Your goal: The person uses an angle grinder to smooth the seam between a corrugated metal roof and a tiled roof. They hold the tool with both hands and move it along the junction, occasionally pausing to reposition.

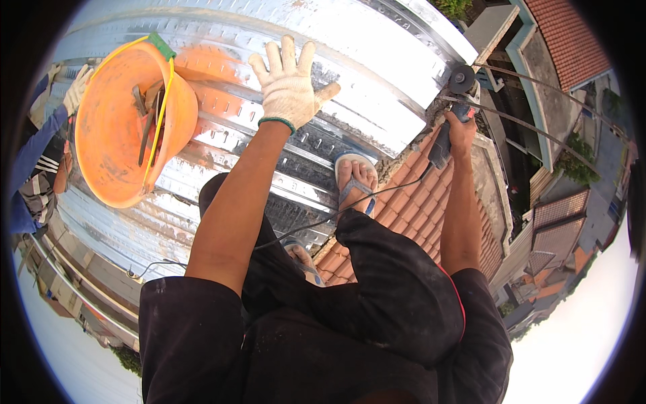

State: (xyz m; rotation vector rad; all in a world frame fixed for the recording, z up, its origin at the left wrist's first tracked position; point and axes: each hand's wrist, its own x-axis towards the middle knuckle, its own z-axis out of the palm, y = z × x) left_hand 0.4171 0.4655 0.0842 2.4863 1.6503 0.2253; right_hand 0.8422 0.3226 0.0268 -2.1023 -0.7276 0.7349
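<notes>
My left hand point(288, 87), in a white knitted glove with a green cuff, is open over the shiny corrugated metal decking point(367, 74). Its fingers are spread wide; whether the palm presses on the sheet I cannot tell. On the right, my bare right hand point(460, 133) is closed round a dark angle grinder point(441, 148). The grinder's round disc point(462, 79) is beside the decking's right edge, at a rough concrete lip. From the tool's rear a black cable point(397, 187) runs left across my legs.
An orange bucket point(91, 145) with tools inside and a yellow handle stands at left. Behind it another person's gloved hand point(77, 91) shows. My sandalled foot point(355, 176) is at the decking's edge, beside clay roof tiles point(410, 209). Thin bars point(531, 118) cross a drop at right, with lower roofs beyond.
</notes>
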